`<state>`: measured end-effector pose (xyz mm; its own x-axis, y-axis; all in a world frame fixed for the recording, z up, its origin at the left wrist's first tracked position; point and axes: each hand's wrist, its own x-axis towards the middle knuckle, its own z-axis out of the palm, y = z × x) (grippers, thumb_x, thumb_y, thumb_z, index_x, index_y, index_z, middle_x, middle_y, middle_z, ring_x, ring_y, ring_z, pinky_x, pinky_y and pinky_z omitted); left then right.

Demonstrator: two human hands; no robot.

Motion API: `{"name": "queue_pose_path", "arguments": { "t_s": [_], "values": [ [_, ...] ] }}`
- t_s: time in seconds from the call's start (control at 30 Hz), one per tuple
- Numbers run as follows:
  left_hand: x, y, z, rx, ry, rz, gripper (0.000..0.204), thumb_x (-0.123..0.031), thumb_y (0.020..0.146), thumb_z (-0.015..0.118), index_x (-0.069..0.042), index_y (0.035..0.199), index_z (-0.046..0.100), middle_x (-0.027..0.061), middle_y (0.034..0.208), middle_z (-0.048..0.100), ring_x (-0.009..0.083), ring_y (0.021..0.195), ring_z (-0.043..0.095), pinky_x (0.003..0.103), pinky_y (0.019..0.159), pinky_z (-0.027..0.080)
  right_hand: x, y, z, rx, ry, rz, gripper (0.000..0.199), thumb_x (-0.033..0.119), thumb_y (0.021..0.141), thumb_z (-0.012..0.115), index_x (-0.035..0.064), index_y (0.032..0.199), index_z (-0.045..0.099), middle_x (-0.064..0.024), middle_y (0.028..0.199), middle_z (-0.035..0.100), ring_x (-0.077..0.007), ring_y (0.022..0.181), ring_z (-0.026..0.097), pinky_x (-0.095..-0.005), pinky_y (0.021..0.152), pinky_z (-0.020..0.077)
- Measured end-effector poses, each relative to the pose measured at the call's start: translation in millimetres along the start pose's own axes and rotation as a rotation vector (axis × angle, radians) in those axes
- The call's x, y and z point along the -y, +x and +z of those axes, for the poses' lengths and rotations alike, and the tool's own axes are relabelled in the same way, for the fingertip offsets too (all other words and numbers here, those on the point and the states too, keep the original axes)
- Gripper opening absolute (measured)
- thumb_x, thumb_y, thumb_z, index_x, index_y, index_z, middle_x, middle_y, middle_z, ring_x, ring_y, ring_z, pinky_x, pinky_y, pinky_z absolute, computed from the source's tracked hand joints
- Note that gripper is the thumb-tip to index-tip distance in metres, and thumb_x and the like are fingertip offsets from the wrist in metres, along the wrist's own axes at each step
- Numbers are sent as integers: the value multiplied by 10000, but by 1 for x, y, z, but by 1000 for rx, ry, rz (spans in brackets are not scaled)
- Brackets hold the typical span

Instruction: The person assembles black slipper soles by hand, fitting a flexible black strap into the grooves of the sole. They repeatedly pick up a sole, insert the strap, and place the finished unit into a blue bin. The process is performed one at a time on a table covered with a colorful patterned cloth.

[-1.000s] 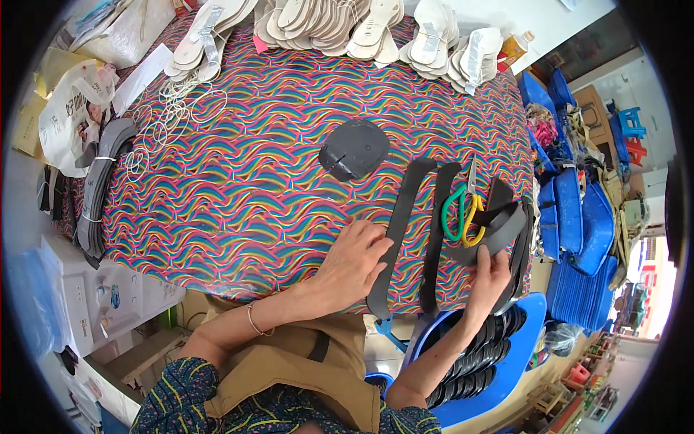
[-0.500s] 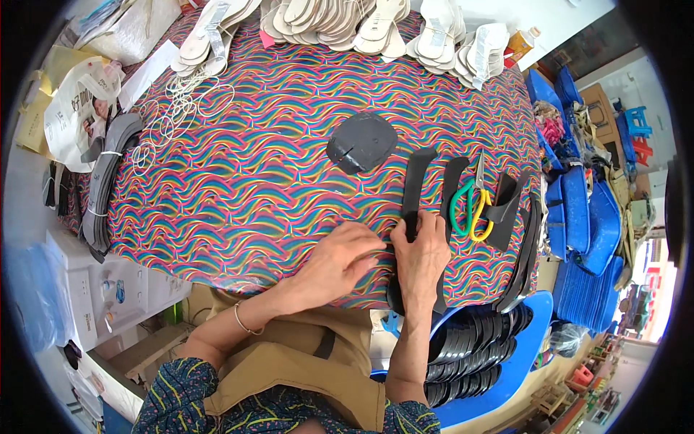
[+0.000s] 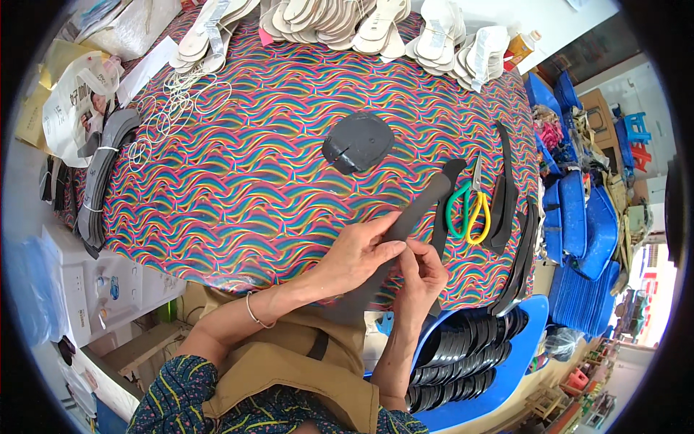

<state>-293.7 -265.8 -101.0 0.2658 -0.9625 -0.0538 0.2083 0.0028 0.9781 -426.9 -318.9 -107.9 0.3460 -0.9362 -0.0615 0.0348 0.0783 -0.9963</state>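
A long, curved dark strip (image 3: 416,211), flat and flexible-looking, slants across in front of me, raised off the table. My left hand (image 3: 354,254) is closed on its middle, thumb on top. The fingertips of my right hand (image 3: 419,278) pinch at the strip's right edge, close to my left thumb. Its lower end hangs blurred by the table's front edge. Beneath and just right of it lies another black strip (image 3: 439,226), partly covered. Scissors (image 3: 473,217) with one green and one yellow handle rest to the right of that.
More black strips (image 3: 515,267) lie along the right side of the patterned tablecloth (image 3: 267,159). A rounded black piece (image 3: 359,142) sits mid-table. Bundled pale insole shapes (image 3: 318,22) line the back. Bundled grey strips (image 3: 101,188) and loose string (image 3: 170,108) are left; a blue tub (image 3: 531,340) stands lower right.
The strip under my right hand has come up off the table and tilted. My left hand has moved right and taken hold of it. A black piece right of the scissors now lies straighter.
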Motion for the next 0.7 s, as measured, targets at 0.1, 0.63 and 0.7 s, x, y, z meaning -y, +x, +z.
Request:
{"name": "queue_pose_path", "arguments": {
  "t_s": [0.1, 0.63, 0.7],
  "values": [
    [-4, 0, -4, 63, 10, -28, 579, -92, 975, 582, 46, 1481, 339, 82, 923, 630, 97, 816, 586, 265, 701, 492, -3, 2, -3, 35, 158, 48, 86, 30, 918, 667, -19, 987, 678, -2, 738, 638, -55, 622, 563, -192, 563, 425],
    [-17, 10, 10, 236, 25, -135, 619, -118, 961, 607, 59, 1485, 327, 92, 1020, 610, 114, 896, 576, 282, 795, 499, 11, 8, -25, 78, 184, 74, 91, 15, 917, 649, -28, 991, 682, -28, 796, 673, -77, 641, 619, -214, 586, 521],
    [-19, 10, 11, 232, -26, -156, 599, -98, 964, 589, 51, 1485, 334, 89, 1022, 610, 109, 893, 576, 280, 798, 506, 12, 10, -27, 87, 189, 114, 89, 8, 917, 637, -22, 993, 673, -30, 783, 669, -77, 635, 618, -207, 577, 509]
  ]
}}
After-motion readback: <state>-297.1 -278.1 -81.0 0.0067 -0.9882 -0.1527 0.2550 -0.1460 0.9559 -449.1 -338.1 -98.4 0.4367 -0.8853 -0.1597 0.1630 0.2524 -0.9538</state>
